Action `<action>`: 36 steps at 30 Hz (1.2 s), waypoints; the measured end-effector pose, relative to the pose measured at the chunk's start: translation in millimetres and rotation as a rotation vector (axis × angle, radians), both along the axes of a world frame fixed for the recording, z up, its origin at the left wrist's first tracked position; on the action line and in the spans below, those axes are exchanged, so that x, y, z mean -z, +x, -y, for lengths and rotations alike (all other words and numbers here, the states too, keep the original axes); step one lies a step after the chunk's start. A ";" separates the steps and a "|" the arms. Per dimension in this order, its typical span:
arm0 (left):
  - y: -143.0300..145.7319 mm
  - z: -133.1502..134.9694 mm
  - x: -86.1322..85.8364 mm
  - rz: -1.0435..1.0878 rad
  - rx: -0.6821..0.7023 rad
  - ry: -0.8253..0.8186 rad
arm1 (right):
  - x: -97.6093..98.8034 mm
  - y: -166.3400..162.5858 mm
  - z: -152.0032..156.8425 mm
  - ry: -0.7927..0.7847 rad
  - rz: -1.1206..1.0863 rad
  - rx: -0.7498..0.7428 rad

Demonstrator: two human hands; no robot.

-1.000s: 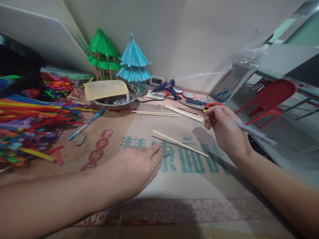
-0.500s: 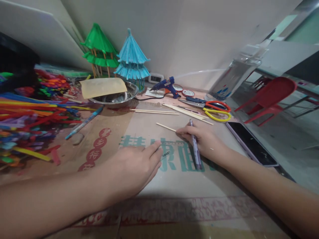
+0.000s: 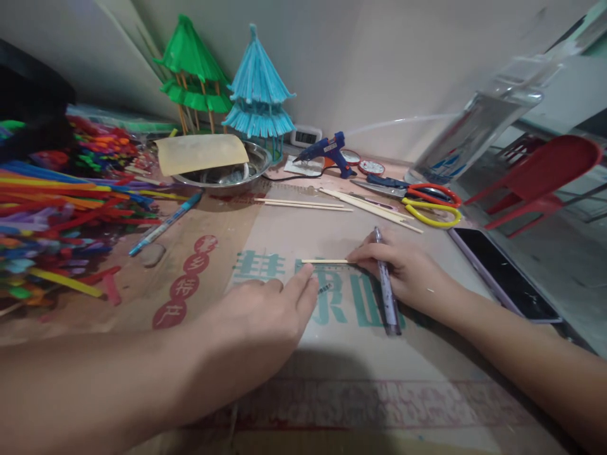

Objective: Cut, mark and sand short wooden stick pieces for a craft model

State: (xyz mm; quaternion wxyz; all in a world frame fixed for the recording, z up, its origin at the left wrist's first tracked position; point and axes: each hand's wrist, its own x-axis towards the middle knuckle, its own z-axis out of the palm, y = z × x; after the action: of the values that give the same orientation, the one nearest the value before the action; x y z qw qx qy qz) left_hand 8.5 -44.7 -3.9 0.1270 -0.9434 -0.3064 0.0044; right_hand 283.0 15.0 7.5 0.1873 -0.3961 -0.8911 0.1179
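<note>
While the left hand (image 3: 270,316) lies palm-down, fingers together, the right hand (image 3: 408,268) pinches a thin stick (image 3: 325,261) just beyond them, also holding a pen (image 3: 386,294). Printed cardboard (image 3: 279,230) lies beneath; a red chair (image 3: 559,174) stands at right.

stick (image 3: 325,261): right end was hidden behind right hand (image 3: 403,268) fingers
ruler (image 3: 337,268): ticks were too small to read, just past left hand (image 3: 268,309) fingertips
stem pile (image 3: 52,221): ran off picture edge, left of left hand
bowl (image 3: 260,163): part was under yellow sheet (image 3: 203,153), beyond left hand
</note>
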 end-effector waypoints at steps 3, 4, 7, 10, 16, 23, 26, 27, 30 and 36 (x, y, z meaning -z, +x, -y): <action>1.9 -0.3 -3.5 -0.017 0.017 -0.030 | 2.1 -2.5 2.4 0.008 -0.005 -0.013; 2.1 -0.2 -4.1 -0.021 0.007 -0.027 | 2.9 -3.5 2.8 0.013 -0.007 -0.017; 2.7 0.7 -4.9 -0.029 -0.013 -0.022 | 5.4 -5.4 2.2 0.021 -0.024 -0.029; 4.7 0.9 -6.9 -0.056 -0.022 -0.073 | 7.3 -5.0 0.4 0.018 -0.039 -0.025; 11.7 -0.2 -14.5 -0.135 -0.088 -0.188 | 6.6 -4.0 -0.5 -0.005 -0.057 -0.041; 8.7 1.5 -9.1 -0.046 -0.091 -0.160 | 11.1 -2.8 -3.5 0.030 -0.074 -0.052; 7.6 1.8 -4.8 0.002 -0.089 -0.130 | 11.9 -3.4 -4.7 0.061 -0.079 -0.067; 7.4 1.6 -4.0 0.011 -0.090 -0.124 | 11.9 -3.6 -5.1 0.070 -0.081 -0.076; 7.0 0.9 -3.1 0.020 -0.089 -0.120 | 12.0 -3.5 -5.9 0.090 -0.085 -0.094; 6.5 1.2 -2.6 0.022 -0.094 -0.115 | 11.3 -3.4 -5.9 0.088 -0.077 -0.112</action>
State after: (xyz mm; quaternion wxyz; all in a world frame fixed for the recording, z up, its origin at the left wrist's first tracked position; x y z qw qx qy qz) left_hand 15.0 -45.9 -1.3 0.0687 -0.9337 -0.3510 0.0176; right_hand 279.6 20.9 -3.7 0.2317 -0.3324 -0.9083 0.1040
